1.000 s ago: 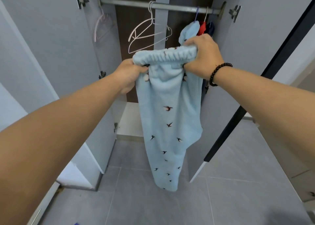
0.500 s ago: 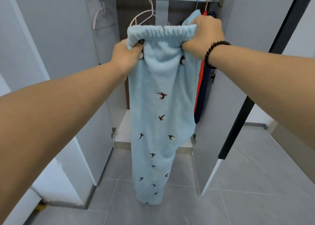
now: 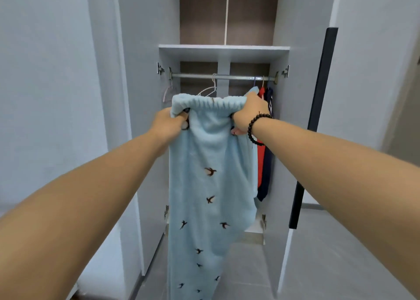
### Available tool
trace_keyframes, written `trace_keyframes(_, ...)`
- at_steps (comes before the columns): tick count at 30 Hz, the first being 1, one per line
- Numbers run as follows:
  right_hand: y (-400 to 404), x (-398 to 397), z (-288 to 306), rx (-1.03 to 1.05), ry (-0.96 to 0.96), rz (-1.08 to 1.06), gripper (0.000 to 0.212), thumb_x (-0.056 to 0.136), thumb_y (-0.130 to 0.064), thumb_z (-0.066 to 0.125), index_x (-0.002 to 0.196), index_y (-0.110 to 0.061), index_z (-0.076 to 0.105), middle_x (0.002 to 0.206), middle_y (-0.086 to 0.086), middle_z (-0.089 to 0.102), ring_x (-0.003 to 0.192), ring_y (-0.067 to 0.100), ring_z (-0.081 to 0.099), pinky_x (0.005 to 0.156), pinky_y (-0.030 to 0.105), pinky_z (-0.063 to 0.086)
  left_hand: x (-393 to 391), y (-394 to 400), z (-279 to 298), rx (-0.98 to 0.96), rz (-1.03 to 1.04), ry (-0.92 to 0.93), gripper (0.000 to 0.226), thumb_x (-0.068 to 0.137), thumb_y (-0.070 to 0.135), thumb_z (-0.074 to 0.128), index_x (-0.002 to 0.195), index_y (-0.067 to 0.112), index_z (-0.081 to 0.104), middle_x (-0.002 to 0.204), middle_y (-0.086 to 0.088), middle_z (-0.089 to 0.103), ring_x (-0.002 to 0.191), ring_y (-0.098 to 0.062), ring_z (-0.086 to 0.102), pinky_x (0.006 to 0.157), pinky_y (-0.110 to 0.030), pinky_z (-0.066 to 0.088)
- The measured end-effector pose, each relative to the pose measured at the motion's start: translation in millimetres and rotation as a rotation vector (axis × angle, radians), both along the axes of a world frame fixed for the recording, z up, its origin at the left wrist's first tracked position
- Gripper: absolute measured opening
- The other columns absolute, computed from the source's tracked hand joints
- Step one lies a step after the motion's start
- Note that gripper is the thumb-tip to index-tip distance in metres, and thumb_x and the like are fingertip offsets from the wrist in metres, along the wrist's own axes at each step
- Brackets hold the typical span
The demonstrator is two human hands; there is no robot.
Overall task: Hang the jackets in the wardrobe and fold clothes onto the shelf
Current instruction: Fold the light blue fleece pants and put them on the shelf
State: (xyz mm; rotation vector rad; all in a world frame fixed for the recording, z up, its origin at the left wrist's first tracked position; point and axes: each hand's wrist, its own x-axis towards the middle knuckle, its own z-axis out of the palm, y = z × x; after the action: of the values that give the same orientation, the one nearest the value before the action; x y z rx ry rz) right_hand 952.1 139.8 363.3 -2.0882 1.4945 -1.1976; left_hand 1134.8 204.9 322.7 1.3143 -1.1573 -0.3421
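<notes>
While the light-blue trousers (image 3: 211, 186) are hanging full length in front of the open wardrobe (image 3: 145, 49), below its shelf (image 3: 223, 49), the trailing leg is risking a drag on the floor (image 3: 329, 254) or a snag on a door edge. Going left to right, the left hand (image 3: 169, 123) is gripping one end of the elastic waistband, fingers curled tight, and the right hand (image 3: 251, 113) is clutching the other end likewise.

There is one view only, from a wide-angle camera worn on the person's head. It faces forward and slightly down into an open wardrobe (image 3: 223, 49), close enough that both forearms reach in from the lower corners. The shelf (image 3: 223, 52) and the rail (image 3: 222, 76) sit in the upper middle, the grey floor (image 3: 318, 254) along the bottom. Straight edges bow near the borders.
</notes>
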Motion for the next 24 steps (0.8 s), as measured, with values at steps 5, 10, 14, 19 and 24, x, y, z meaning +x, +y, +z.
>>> trace_keyframes(5,76.7,38.2,1.2,-0.022,0.066,0.202,0.042,0.077,-0.007,0.066,0.118,-0.005,0.057,0.107,0.009,0.064,0.09,0.02,0.059,0.058,0.026,0.048,42.6,97.5,9.4,0.004,0.133,-0.038,0.019,0.089,0.021,0.059,0.073,0.013,0.064,0.07,0.001,0.063,0.066,-0.013,0.056,0.064,-0.025,0.046)
trace_keyframes(10,149.8,67.3,8.7,-0.1,-0.197,0.449,0.037,0.079,0.007,0.054,0.114,-0.006,0.058,0.113,0.011,0.063,0.105,0.027,0.06,0.089,0.042,0.053,86.5,192.3,31.1,-0.054,0.196,-0.091,0.013,0.083,0.022,0.066,0.076,0.011,0.064,0.067,0.002,0.065,0.064,-0.012,0.059,0.065,-0.028,0.049)
trace_keyframes(14,190.2,68.7,32.7,-0.12,-0.25,0.52,0.028,0.081,0.005,0.049,0.106,0.003,0.061,0.108,0.021,0.064,0.101,0.035,0.062,0.085,0.049,0.054,76.3,245.4,59.1,-0.122,0.13,-0.075,0.022,0.071,0.034,0.071,0.078,0.016,0.06,0.069,0.001,0.066,0.065,-0.015,0.062,0.067,-0.032,0.052)
trace_keyframes(19,222.9,26.8,51.5,0.06,-0.476,0.533,0.022,0.081,0.013,0.042,0.085,0.0,0.059,0.087,0.022,0.062,0.077,0.038,0.064,0.072,0.053,0.057,12.0,275.2,75.9,-0.18,-0.034,-0.012,0.037,0.067,0.033,0.072,0.097,0.013,0.061,0.084,-0.005,0.068,0.074,-0.019,0.068,0.069,-0.034,0.057)
trace_keyframes(24,232.7,-46.3,52.3,0.212,-0.614,0.418,0.039,0.086,0.011,0.035,0.119,0.007,0.055,0.099,0.025,0.064,0.077,0.037,0.066,0.069,0.044,0.059,-83.5,279.4,74.5,-0.181,-0.243,-0.006,0.021,0.077,0.023,0.069,0.094,0.011,0.068,0.08,-0.004,0.075,0.077,-0.02,0.074,0.066,-0.03,0.058)
